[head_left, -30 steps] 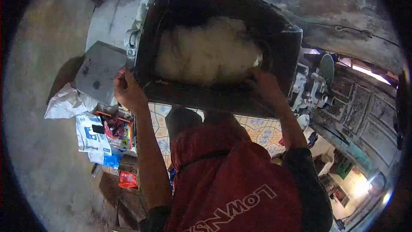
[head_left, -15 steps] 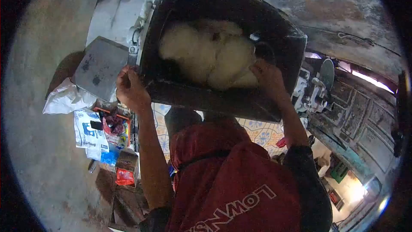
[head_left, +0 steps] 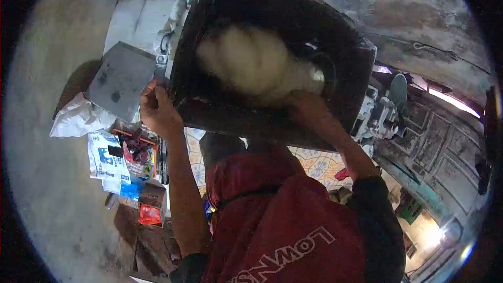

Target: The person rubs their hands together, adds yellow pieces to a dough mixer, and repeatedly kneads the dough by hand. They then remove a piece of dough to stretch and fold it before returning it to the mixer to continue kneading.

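Observation:
A large pale mass of dough [head_left: 246, 63], smeared by motion, lies inside the dark box-shaped trough [head_left: 251, 126] of a mixing machine. Within the trough, my right hand [head_left: 306, 107] touches the dough's near right side; its fingers are blurred and partly lost against the dough. My left hand [head_left: 160, 112] is at the trough's left outer edge with its fingers curled closed. Whatever it may grip there is too small and dark to make out. Just above it sits a metal fitting [head_left: 161, 58] on the machine's side.
A grey board [head_left: 120, 81] and a white sack [head_left: 84, 118] are to the left. Below them are a printed bag [head_left: 107, 157] and a box with a red packet [head_left: 150, 214]. Metal machine parts [head_left: 380, 115] project on the right, near a worn wooden panel [head_left: 440, 141].
My right hand has moved left and slightly down along the dough. The dough has shifted shape and is more blurred. My left hand stays nearly in place.

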Available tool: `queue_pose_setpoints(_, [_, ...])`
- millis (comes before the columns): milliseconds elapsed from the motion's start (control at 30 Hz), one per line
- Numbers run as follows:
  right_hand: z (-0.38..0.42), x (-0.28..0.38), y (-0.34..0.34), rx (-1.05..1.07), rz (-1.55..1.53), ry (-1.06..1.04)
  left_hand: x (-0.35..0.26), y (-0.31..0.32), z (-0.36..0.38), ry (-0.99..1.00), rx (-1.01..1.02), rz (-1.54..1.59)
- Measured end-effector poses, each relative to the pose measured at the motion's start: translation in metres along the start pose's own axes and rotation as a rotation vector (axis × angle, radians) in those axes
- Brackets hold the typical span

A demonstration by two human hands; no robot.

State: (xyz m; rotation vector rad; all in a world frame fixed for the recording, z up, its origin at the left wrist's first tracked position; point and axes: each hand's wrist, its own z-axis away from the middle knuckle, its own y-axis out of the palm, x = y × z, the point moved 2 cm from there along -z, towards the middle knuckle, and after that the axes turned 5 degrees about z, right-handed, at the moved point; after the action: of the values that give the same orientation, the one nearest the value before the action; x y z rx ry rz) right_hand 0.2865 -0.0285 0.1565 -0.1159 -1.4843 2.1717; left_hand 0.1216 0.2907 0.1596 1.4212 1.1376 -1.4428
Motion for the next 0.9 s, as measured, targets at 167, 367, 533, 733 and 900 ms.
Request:
queue_pose_setpoints(167, [-0.056,0.013,0.089,-0.192,-0.004,-0.198,-0.007,0.001,-0.001,0.052,-0.009,-0.046])
queue_pose_setpoints(367, [-0.128,0.018,0.026,0.195,0.247,-0.181,-0.018,0.004,0.003,-0.055,0.005,-0.043])
queue_pose_setpoints(533, [-0.102,-0.008,-0.040,-0.003,0.091,-0.255,-0.011,0.001,0.000,0.059,0.039,-0.118])
queue_pose_setpoints(733, [0.027,-0.028,-0.058,-0.203,-0.455,0.225,-0.004,0.003,0.001,0.054,0.025,-0.097])
queue_pose_setpoints(900, [0.084,-0.033,-0.066,-0.356,-0.971,0.769,-0.018,0.005,0.002,-0.102,0.064,-0.102])
